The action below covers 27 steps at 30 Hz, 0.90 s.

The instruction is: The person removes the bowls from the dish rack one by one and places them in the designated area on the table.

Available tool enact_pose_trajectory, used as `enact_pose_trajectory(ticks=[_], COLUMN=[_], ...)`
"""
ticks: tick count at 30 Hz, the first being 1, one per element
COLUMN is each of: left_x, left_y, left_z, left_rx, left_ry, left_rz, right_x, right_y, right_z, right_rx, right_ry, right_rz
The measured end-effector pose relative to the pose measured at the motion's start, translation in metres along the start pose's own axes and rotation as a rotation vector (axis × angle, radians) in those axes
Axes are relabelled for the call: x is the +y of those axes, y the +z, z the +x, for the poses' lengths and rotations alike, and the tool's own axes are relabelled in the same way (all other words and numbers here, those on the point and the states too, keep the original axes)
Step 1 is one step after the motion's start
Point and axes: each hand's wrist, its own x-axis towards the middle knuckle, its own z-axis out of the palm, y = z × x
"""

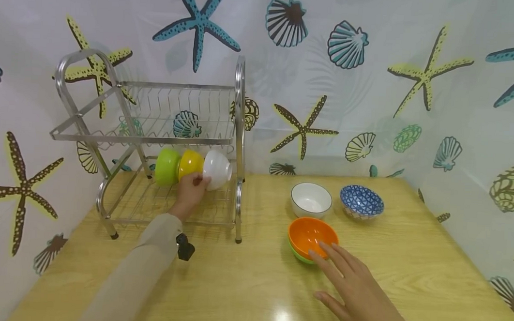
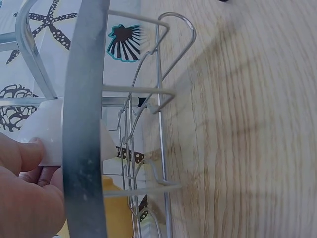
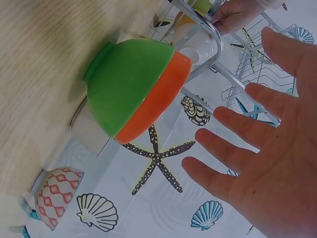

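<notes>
My left hand [image 1: 191, 192] pinches the rim of a white bowl [image 1: 216, 170], which stands on its side on the lower tier of a metal dish rack [image 1: 175, 140]. To its left, a yellow bowl [image 1: 191, 164] and a light green bowl [image 1: 167, 167] stand on edge in the same row. In the left wrist view, the rack's front bar hides part of the white bowl [image 2: 47, 130]. My right hand [image 1: 355, 287] has its fingers spread beside an orange bowl [image 1: 307, 233], which sits nested in a green bowl [image 3: 131, 84] on the table.
Behind the nested bowls stand a white bowl with a dark rim [image 1: 311, 200] and a blue-patterned bowl [image 1: 361, 201]. The rack's upper tier bar [image 1: 175, 140] runs above the left hand. A patterned curtain [image 1: 356, 88] encloses the wooden table [image 1: 250, 286] at the back and sides.
</notes>
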Motion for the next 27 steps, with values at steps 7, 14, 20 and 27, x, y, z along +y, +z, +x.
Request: enact_pose_trajectory(ticks=[7,14,20,27], left_x=[-0.003,-0.002,-0.002,-0.007], left_y=[-0.006,-0.020,-0.028,-0.032], left_z=[-0.004,-0.010,-0.020,-0.027], left_rx=[-0.029,-0.044,-0.046,-0.026], left_ry=[-0.009,-0.017,-0.001,0.039], left_rz=[0.029,0.014,-0.001,0.041], right_x=[0.001,0.002,0.001,0.001], right_y=[0.003,0.002,0.001,0.001], right_z=[-0.001,-0.001,-0.002,-0.003], right_rx=[0.021,0.024,0.018,0.011], right_ry=[-0.031,-0.037,-0.034,-0.026], right_rz=[-0.010,-0.018,-0.015,-0.025])
